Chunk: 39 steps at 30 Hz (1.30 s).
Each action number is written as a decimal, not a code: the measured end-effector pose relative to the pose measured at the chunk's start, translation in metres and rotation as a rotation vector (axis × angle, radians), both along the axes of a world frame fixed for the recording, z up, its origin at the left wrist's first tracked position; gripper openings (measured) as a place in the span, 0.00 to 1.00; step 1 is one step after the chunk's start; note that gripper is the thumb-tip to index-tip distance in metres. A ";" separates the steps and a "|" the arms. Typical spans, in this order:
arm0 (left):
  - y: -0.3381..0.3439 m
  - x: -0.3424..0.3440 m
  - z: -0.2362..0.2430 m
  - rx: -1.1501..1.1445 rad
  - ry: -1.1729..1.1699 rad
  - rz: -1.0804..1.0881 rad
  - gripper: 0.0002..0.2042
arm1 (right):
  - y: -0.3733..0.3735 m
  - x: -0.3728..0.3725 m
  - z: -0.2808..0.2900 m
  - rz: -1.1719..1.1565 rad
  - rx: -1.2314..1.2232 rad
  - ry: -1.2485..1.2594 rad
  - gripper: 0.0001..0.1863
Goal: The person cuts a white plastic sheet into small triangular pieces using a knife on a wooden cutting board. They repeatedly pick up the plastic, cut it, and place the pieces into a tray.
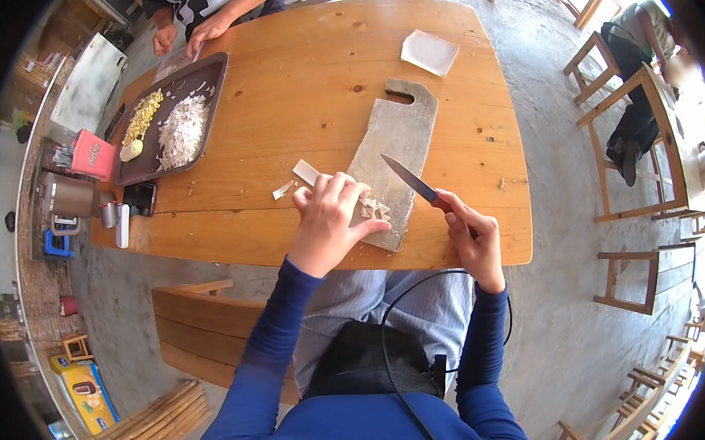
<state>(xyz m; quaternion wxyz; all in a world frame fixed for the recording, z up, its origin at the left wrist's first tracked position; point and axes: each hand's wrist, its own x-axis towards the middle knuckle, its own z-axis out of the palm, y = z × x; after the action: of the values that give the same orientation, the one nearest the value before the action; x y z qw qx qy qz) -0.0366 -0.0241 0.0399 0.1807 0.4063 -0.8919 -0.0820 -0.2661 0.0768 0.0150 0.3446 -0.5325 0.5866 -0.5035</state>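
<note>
My right hand point(476, 241) is closed round the handle of a knife point(405, 175), its blade pointing up and left over the wooden cutting board point(399, 131). At the board's near left edge, my left hand point(329, 217) is curled round a small heap of pale sliced pieces point(375, 208). The thumb lies on the near side of the heap and the fingertips on its far side. Past the left knuckles, a flat pale strip point(305, 171) rests on the table, with a few loose scraps point(282, 191) beside it. What lies under the left palm is hidden.
A dark tray point(211, 125) at the left holds white shreds point(184, 131) and yellow bits point(143, 119). Nearby are a pink box point(93, 155), a phone point(139, 198) and a metal mug point(75, 197). A pale square sheet point(430, 52) lies far right. Another person's hands point(207, 35) work beyond the tray.
</note>
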 end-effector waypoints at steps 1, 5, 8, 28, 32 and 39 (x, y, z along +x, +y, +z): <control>0.000 0.000 -0.001 0.010 0.005 -0.019 0.24 | 0.000 0.000 0.000 -0.001 0.024 -0.006 0.19; 0.002 -0.005 -0.003 0.098 0.026 -0.043 0.18 | -0.001 0.001 0.000 -0.027 -0.006 -0.018 0.19; 0.004 -0.007 -0.001 0.139 0.099 -0.108 0.15 | -0.002 -0.002 0.002 -0.039 0.025 -0.079 0.19; 0.007 -0.011 0.000 0.374 0.459 -0.130 0.12 | -0.003 -0.002 0.004 -0.055 0.045 -0.166 0.19; -0.001 -0.010 0.006 0.254 0.311 -0.174 0.18 | -0.004 -0.002 0.003 -0.069 0.044 -0.167 0.19; -0.007 -0.020 0.005 0.278 0.174 -0.193 0.19 | -0.004 -0.002 0.004 -0.072 0.057 -0.213 0.19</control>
<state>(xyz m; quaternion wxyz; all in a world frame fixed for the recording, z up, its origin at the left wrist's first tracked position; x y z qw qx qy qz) -0.0564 -0.0314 0.0452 0.1906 0.3315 -0.8877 -0.2563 -0.2679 0.0728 0.0185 0.4016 -0.4444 0.5797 -0.5524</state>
